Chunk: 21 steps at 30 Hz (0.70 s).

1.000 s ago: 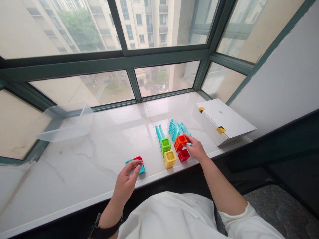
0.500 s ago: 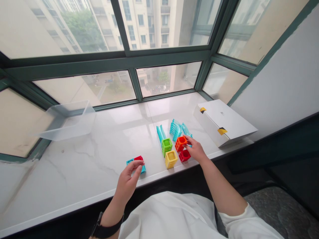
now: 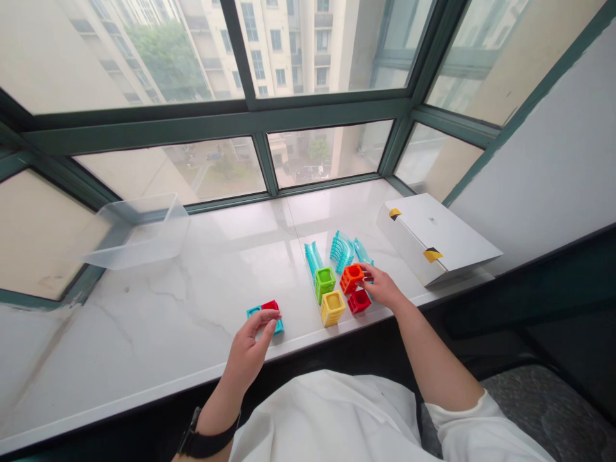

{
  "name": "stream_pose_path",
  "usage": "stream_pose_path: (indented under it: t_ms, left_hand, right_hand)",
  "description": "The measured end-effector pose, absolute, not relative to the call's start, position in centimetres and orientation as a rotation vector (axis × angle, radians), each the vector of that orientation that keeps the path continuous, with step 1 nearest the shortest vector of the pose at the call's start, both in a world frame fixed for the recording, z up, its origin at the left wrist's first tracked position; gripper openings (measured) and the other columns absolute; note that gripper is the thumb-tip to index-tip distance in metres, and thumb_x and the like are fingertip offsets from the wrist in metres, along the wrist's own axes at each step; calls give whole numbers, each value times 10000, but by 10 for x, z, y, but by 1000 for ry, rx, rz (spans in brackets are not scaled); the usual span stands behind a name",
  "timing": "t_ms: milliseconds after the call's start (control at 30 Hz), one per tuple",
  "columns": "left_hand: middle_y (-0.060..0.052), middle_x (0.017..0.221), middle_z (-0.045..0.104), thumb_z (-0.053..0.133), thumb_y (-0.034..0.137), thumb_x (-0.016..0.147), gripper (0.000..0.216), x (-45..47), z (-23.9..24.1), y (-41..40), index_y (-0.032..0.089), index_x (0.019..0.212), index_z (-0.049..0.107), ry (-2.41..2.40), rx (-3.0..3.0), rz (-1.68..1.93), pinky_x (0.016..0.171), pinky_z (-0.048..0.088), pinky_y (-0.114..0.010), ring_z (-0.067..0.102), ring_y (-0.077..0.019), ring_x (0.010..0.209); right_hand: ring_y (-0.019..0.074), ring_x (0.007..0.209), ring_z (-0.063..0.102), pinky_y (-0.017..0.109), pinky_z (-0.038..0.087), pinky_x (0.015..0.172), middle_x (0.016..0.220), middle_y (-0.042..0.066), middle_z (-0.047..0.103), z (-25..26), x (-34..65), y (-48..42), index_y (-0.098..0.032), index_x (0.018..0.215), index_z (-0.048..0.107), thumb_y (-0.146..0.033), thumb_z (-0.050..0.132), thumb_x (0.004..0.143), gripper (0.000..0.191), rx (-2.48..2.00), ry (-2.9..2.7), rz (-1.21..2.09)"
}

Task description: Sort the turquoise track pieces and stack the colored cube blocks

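My left hand (image 3: 253, 340) is over a small group of blue (image 3: 279, 326) and red (image 3: 270, 305) plastic blocks near the ledge's front edge. Its fingers are stretched and the thumb stands apart; whether they touch the blocks I cannot tell. My right hand (image 3: 384, 289) is at the right side of an orange hollow block (image 3: 351, 278), fingers apart and no longer wrapped over it. In front of that block is a dark red block (image 3: 359, 301). To the left, a yellow block (image 3: 332, 309) stands before a green one (image 3: 325, 282).
Translucent blue track pieces, one straight (image 3: 313, 256) and others curved (image 3: 342, 250), lie behind the blocks. A white box (image 3: 436, 237) with yellow-black tabs sits at the right. At the far left is a clear plastic bin (image 3: 139, 247). Windows (image 3: 332, 151) border the white ledge (image 3: 216, 269).
My right hand has drawn slightly right, its fingers coming off the orange block's top edge. My left hand keeps its place over the blue and red blocks. The view has shifted slightly.
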<state>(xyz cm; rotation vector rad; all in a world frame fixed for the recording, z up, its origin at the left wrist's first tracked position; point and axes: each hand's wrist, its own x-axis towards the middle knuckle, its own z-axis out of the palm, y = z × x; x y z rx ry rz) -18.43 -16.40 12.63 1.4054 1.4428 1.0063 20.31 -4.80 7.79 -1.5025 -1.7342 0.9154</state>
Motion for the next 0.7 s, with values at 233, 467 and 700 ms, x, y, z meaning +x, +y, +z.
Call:
stream_pose_path:
  t_ms: [233,467,700]
  left_hand:
    - [-95,1169,767,618,499,992,321,-187,119,-163,238,1134,740,1442,1418,1008,1059,557,-438,720,-275,1137]
    - [-95,1195,760,597,493,1000,318,-190,114,-161,241,1143,727,1449,1401,992,1081,538,-444,707,-274,1164]
    - [-87,1203,761,590,493,995,324,-194,110,-160,241,1148,724,1455,1387,997,1075,538,-432,706,-270,1170]
  right_hand:
    - [238,1082,741,424,599,978,1290,42,741,74,208,-44,-319,1326,662,-285,689,885,443,-1462,-1792,885]
    - [243,1083,739,428,609,976,1334,35,724,61,214,-42,-340,1358,648,-319,694,908,452,-1424,-1811,841]
    - [246,1091,736,436,609,983,1351,49,712,55,216,-41,-325,1377,640,-328,700,908,472,-1427,-1793,849]
